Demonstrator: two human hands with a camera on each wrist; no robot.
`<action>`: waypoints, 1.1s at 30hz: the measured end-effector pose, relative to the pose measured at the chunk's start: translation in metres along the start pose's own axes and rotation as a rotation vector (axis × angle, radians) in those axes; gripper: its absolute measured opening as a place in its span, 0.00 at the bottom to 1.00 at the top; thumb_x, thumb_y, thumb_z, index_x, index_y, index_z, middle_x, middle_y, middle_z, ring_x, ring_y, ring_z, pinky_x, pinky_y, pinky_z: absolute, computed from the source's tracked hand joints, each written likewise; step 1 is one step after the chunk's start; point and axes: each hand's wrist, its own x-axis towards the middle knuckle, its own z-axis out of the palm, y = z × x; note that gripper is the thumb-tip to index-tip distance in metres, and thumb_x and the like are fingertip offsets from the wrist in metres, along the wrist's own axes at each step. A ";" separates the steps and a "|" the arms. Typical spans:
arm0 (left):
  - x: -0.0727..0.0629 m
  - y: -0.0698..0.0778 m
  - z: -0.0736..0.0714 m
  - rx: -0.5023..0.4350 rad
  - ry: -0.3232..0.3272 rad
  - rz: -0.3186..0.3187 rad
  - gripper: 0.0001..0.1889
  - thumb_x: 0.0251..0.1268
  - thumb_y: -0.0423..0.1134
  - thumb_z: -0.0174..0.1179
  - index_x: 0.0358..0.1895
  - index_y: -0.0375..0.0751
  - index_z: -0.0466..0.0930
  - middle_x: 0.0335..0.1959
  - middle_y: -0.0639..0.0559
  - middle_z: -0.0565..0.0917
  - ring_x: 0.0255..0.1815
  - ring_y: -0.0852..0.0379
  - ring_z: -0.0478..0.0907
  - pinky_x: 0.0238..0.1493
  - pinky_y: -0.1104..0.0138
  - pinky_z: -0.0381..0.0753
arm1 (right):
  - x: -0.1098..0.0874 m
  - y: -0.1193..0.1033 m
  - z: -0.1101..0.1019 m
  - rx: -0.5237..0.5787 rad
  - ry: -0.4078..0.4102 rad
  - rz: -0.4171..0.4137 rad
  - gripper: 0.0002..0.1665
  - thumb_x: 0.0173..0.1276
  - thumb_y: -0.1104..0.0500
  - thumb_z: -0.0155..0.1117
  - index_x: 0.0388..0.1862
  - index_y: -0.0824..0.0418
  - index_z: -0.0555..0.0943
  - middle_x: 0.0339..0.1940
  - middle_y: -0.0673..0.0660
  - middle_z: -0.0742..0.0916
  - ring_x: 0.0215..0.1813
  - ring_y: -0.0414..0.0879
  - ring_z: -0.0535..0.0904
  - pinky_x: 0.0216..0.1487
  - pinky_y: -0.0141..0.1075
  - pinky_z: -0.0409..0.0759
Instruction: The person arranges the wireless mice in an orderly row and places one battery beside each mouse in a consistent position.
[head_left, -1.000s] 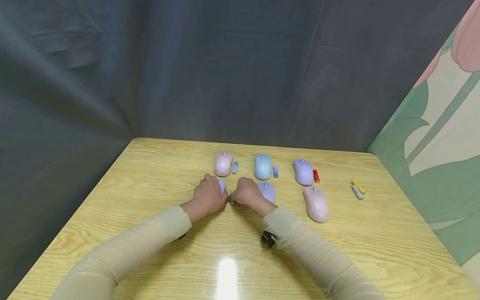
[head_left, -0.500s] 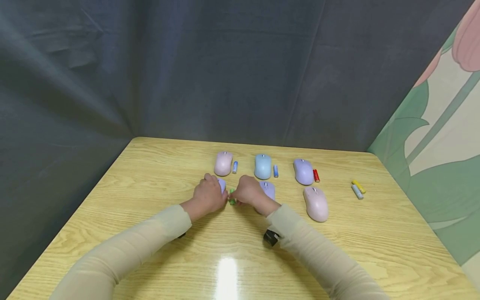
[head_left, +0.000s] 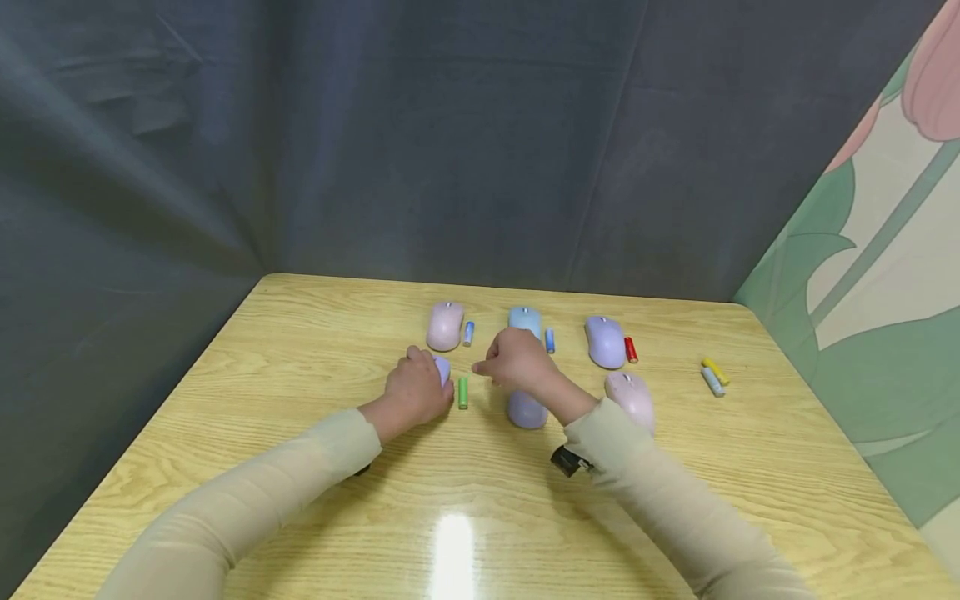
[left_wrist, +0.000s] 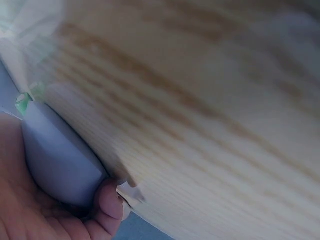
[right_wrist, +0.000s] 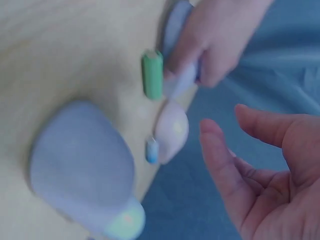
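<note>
My left hand (head_left: 415,392) grips a purple computer mouse (head_left: 443,371) on the table. In the left wrist view, fingers curl round the side of that mouse (left_wrist: 60,155). Just right of it lies a green battery (head_left: 462,393), touched by neither hand. The right hand (head_left: 516,360) hovers over a second purple mouse (head_left: 527,412) and partly hides it. From the right wrist view, thumb and forefinger of the right hand (right_wrist: 265,172) stand apart with nothing between them. The green battery (right_wrist: 152,75) shows there beyond that nearer mouse (right_wrist: 82,155).
Along the back are a pink mouse (head_left: 446,326) and blue battery (head_left: 468,334), a light-blue mouse (head_left: 524,319) and blue battery (head_left: 551,341), and a purple mouse (head_left: 606,342) beside a red battery (head_left: 631,350). A pink mouse (head_left: 632,397), yellow battery (head_left: 716,372) and grey battery (head_left: 712,382) lie rightward.
My right hand has let go of the green battery and moved up and to the right. The battery stays beside the left mouse. My left hand has kept its hold.
</note>
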 end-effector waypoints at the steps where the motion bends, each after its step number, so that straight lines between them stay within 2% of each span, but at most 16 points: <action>1: 0.000 0.000 0.000 -0.006 0.002 0.000 0.32 0.72 0.56 0.47 0.46 0.20 0.70 0.32 0.39 0.66 0.26 0.53 0.71 0.19 0.67 0.76 | -0.001 0.001 -0.005 0.001 0.007 0.001 0.20 0.63 0.54 0.70 0.16 0.64 0.81 0.14 0.55 0.83 0.21 0.48 0.81 0.20 0.32 0.69; 6: -0.002 -0.001 0.000 -0.011 0.013 0.019 0.31 0.72 0.55 0.46 0.45 0.19 0.70 0.30 0.40 0.65 0.25 0.53 0.71 0.18 0.67 0.76 | -0.009 0.008 -0.033 -0.017 0.068 0.031 0.14 0.63 0.52 0.70 0.27 0.62 0.82 0.22 0.53 0.84 0.28 0.47 0.81 0.26 0.35 0.73; 9: -0.002 -0.001 -0.001 -0.014 0.019 0.029 0.31 0.72 0.54 0.46 0.44 0.19 0.70 0.30 0.40 0.65 0.25 0.53 0.71 0.19 0.67 0.76 | -0.014 0.016 -0.050 -0.026 0.099 0.055 0.14 0.63 0.51 0.70 0.34 0.62 0.82 0.28 0.54 0.84 0.29 0.46 0.78 0.30 0.37 0.75; 13: -0.002 -0.001 -0.001 -0.016 0.023 0.033 0.31 0.72 0.54 0.46 0.44 0.19 0.70 0.30 0.40 0.65 0.25 0.53 0.71 0.18 0.66 0.75 | -0.023 0.029 -0.070 -0.011 0.132 0.084 0.16 0.64 0.51 0.68 0.37 0.63 0.82 0.32 0.56 0.85 0.32 0.48 0.79 0.33 0.39 0.76; 17: -0.002 0.000 -0.001 -0.007 0.018 0.028 0.31 0.72 0.54 0.46 0.45 0.19 0.70 0.30 0.40 0.65 0.25 0.53 0.70 0.18 0.67 0.75 | -0.032 0.044 -0.087 -0.002 0.165 0.081 0.16 0.65 0.51 0.68 0.38 0.65 0.83 0.33 0.56 0.86 0.34 0.49 0.81 0.34 0.39 0.77; 22: -0.003 0.000 -0.001 -0.023 0.018 0.024 0.31 0.72 0.54 0.47 0.44 0.20 0.70 0.30 0.41 0.65 0.24 0.54 0.70 0.17 0.67 0.75 | -0.042 0.066 -0.107 -0.023 0.208 0.100 0.17 0.65 0.51 0.68 0.38 0.65 0.83 0.30 0.55 0.86 0.28 0.48 0.79 0.26 0.39 0.76; 28: -0.003 0.000 0.003 -0.038 0.034 0.034 0.31 0.71 0.54 0.47 0.44 0.19 0.70 0.29 0.41 0.65 0.24 0.54 0.70 0.17 0.67 0.74 | -0.059 0.097 -0.126 -0.076 0.244 0.155 0.20 0.65 0.49 0.67 0.39 0.67 0.82 0.31 0.58 0.86 0.34 0.51 0.79 0.31 0.39 0.75; 33: 0.000 -0.001 0.006 -0.039 0.041 0.037 0.31 0.71 0.54 0.47 0.45 0.19 0.70 0.30 0.40 0.66 0.25 0.53 0.71 0.18 0.67 0.75 | -0.074 0.127 -0.136 -0.095 0.286 0.183 0.19 0.66 0.51 0.65 0.37 0.68 0.81 0.27 0.56 0.85 0.32 0.51 0.79 0.28 0.38 0.74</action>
